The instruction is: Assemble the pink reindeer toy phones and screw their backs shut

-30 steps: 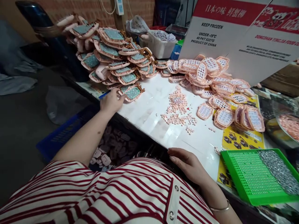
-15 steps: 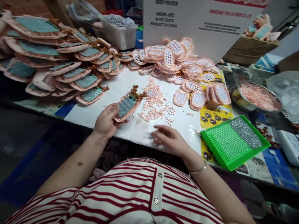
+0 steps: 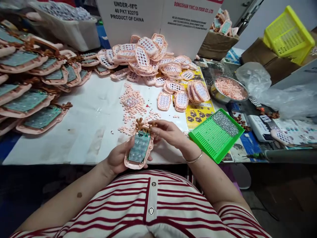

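My left hand point(image 3: 118, 158) grips a pink plastic toy shell point(image 3: 127, 163) from its left side and from below. Fitted in the shell is a green circuit board point(image 3: 140, 148) under a clear, bluish cover, and brown antlers point(image 3: 140, 124) stick up from the top end. My right hand point(image 3: 170, 134) has its thumb and fingers closed around the right antler. Just beyond the shell, small pink pieces point(image 3: 131, 102) lie scattered over the white work surface point(image 3: 86, 109).
Similar shells with boards point(image 3: 39, 117) are stacked on the left. Pink keypad shells point(image 3: 143, 54) form a heap at the back before a white carton point(image 3: 153, 19). On the right are a green tray point(image 3: 208, 137) of small metal pieces and a metal bowl point(image 3: 219, 96) of pink parts.
My left hand has drawn the shell closer to my body and turned it more upright. My right hand has moved up to the antlers and closed there. The view has swung right.
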The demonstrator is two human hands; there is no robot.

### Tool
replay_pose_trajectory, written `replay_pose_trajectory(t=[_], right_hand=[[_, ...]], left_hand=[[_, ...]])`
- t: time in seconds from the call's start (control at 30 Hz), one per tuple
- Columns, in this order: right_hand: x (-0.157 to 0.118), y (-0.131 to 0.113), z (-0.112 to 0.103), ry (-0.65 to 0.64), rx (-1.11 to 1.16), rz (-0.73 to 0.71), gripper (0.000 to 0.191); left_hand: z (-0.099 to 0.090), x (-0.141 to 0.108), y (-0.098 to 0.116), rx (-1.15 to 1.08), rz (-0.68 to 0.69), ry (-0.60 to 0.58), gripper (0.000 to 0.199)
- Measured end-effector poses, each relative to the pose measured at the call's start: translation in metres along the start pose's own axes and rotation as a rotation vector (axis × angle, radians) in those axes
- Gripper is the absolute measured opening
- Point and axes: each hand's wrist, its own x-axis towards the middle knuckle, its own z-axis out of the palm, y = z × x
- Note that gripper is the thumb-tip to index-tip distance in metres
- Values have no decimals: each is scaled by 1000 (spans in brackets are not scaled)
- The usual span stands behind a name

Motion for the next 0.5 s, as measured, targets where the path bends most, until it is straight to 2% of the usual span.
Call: replay_pose_trajectory(t=[0.03,0.1,0.17,0.2,0.23,0.33,0.4,0.5], right_hand=[[8,-4,-7,73,-198,-27,42],[27,-10,-20,237,-752,-71,39],[45,-13,-32,269,-1259,-67,30],[53,-13,-36,240,-1417,-58,27],[58,-12,-39,209,-1502,-55,25],[61,-7,-39,181,-1559,-73,27],[50,-5,-35,182,-1592,-90,31],[17,-4,-23,189,-1676,-180,32]], left_hand=[[0,3,0,-15,31,13,56],[1,9,1,-30,113,48,58],[2,12,2,-41,186,75,62],[3,12,3,-47,218,86,66],[4,12,4,-52,245,98,70],[4,11,7,-74,281,134,80],[3,10,9,-83,283,154,78],[4,12,13,-67,277,154,74]])
